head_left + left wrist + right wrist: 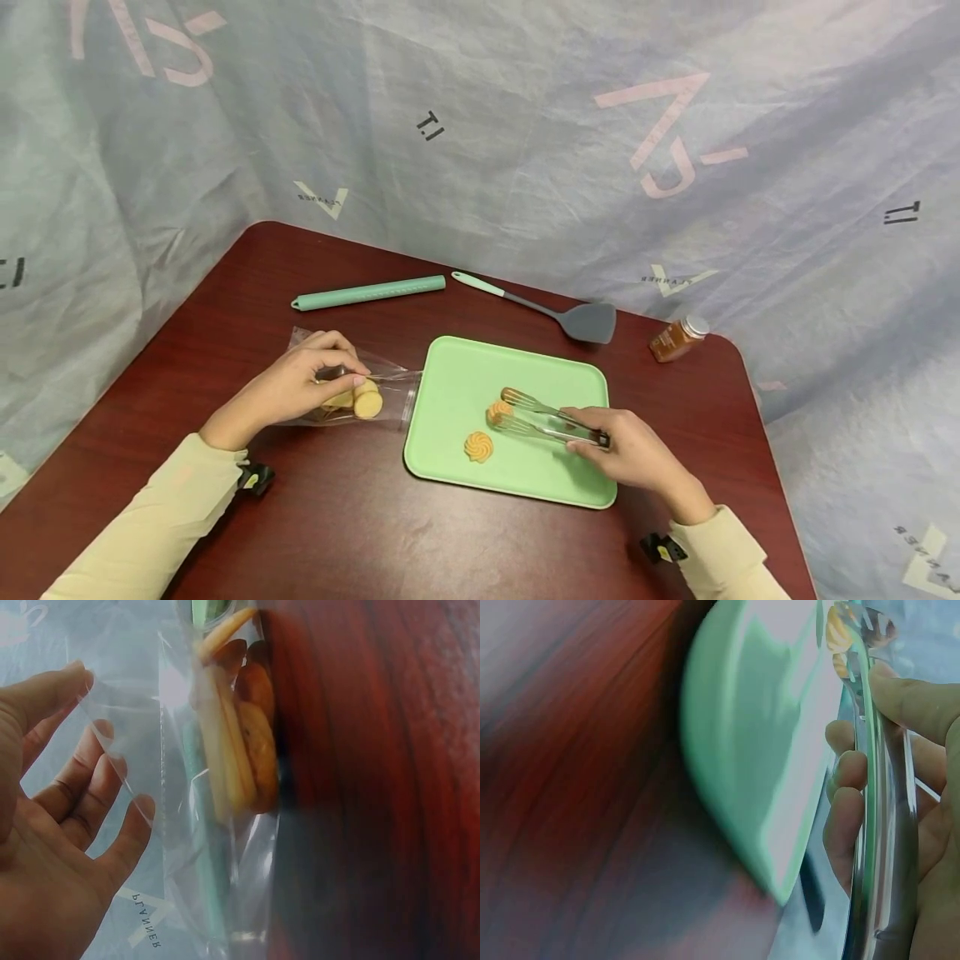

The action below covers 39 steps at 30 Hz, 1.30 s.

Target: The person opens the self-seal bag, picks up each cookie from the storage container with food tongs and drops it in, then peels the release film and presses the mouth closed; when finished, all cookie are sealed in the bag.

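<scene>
My left hand (303,383) pinches the upper film of a clear plastic bag (396,398) between thumb and fingers, lifting its edge. Inside the bag lie several round, flat yellow cookies (368,405), seen edge-on as a stack (240,750) in the left wrist view. With my right hand (626,446) I grip metal tongs (558,425) over a light green tray (450,367). The tongs' slotted ends stand on either side of a swirled cookie (498,412) on the tray. A second swirled cookie (478,447) lies nearer the front, apart from the tongs.
Behind the bag lies a long green tube-like stick (367,293). A spatula (588,322) with a grey blade and pale green handle is beyond the tray. A small amber jar (678,337) with a silver lid lies tilted at the back right. Grey cloth (480,167) hangs behind the table.
</scene>
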Available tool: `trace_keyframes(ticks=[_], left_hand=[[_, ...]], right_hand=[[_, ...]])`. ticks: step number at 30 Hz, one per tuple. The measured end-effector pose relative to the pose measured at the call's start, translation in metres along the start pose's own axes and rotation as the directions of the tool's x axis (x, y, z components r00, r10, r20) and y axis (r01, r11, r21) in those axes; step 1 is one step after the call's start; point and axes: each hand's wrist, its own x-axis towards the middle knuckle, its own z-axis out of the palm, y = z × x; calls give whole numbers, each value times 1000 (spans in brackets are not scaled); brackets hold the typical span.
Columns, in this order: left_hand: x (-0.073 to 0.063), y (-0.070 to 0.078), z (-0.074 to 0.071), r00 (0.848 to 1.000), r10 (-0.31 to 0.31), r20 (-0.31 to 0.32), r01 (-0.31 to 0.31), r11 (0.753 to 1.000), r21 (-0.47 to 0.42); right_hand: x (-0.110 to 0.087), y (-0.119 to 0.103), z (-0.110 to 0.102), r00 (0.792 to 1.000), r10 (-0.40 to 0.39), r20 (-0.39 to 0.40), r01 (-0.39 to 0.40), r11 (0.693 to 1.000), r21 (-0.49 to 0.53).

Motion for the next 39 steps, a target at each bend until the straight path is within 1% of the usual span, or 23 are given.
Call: trace_keyframes(ticks=[5, 11, 18, 24, 28, 33, 36, 39], left_hand=[[0, -2, -1, 1000, -1, 4, 1, 1000, 0], [-3, -3, -1, 1000, 5, -6, -5, 1000, -2], [-4, -4, 0, 1000, 16, -15, -16, 1000, -13], [-5, -4, 0, 1000, 21, -12, -21, 1000, -17], [-4, -3, 0, 1000, 18, -9, -18, 1000, -15], [-4, -3, 0, 999, 34, -15, -34, 999, -2], [-3, -3, 1, 999, 37, -16, -37, 999, 8], [-2, -3, 0, 999, 31, -14, -31, 999, 8]], right_hand=[[28, -17, 11, 998, -48, 32, 48, 999, -5], [60, -34, 24, 991, -112, 74, 112, 994, -1], [86, -49, 38, 985, -145, 90, 145, 989, 9], [103, -58, 46, 982, -157, 107, 156, 988, 12], [110, -63, 51, 979, -156, 128, 155, 988, 19], [118, -69, 56, 979, -152, 138, 149, 988, 33], [121, -72, 58, 979, -148, 138, 142, 988, 52], [125, -75, 61, 981, -132, 144, 118, 988, 100]])
